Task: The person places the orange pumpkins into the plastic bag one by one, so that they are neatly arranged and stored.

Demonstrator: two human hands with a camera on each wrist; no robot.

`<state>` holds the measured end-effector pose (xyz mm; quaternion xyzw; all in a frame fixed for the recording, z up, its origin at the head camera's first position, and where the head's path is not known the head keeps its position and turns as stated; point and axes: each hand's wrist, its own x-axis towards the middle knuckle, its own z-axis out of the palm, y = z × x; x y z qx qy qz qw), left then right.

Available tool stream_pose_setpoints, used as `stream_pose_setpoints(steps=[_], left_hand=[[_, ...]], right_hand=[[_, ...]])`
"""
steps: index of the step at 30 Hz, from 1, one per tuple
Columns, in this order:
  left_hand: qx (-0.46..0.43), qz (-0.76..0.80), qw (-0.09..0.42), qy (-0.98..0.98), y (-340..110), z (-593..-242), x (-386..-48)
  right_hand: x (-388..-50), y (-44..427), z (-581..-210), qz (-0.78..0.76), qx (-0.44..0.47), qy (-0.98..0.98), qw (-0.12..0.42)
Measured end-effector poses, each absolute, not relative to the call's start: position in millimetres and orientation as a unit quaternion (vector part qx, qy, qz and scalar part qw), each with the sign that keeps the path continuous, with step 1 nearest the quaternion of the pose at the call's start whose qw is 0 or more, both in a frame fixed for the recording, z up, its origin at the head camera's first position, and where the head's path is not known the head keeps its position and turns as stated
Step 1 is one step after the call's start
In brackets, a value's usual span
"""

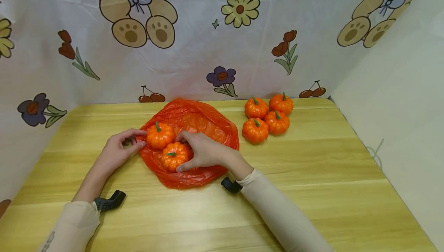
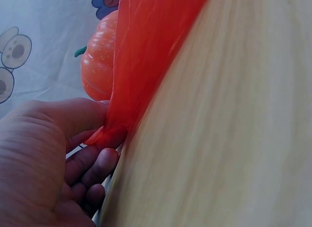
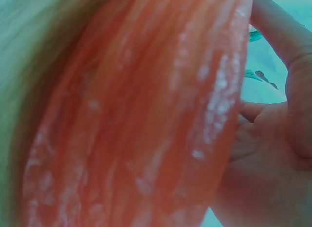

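Observation:
A red plastic bag [image 1: 208, 121] lies spread on the table, its mouth gaping. Two small orange pumpkins with green stems are in it: a rear-left pumpkin [image 1: 160, 136] and a front pumpkin [image 1: 174, 159]. My right hand [image 1: 208, 150] reaches over the bag's rim and holds the front pumpkin between thumb and fingers. In the right wrist view the crinkled bag wall [image 3: 146, 114] hides that pumpkin and most of the fingers. My left hand [image 1: 121, 148] pinches the bag's left edge between thumb and fingers, as the bag edge [image 2: 105, 134] in the left wrist view shows.
Several more small pumpkins [image 1: 256, 130] sit clustered on the wooden table [image 1: 312, 190], behind and right of the bag. A patterned cloth [image 1: 194, 51] hangs along the back edge. A pale wall [image 1: 399, 90] stands at the right, with a thin cord [image 1: 376, 153] by the table's edge.

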<state>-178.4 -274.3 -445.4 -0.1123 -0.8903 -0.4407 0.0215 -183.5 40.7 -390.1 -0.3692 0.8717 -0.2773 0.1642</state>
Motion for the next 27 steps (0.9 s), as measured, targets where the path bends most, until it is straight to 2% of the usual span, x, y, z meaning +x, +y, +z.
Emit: stream_pose_setpoints(steps=[12, 27], left_hand=[[-0.112, -0.44, 0.022, -0.891, -275, -448, -180], [-0.116, -0.437, 0.019, -0.892, -276, -445, -179]], right_hand=[[-184, 40, -392, -0.285, -0.401, 0.857, 0.156], [-189, 56, -375, -0.331, -0.373, 0.855, 0.142]])
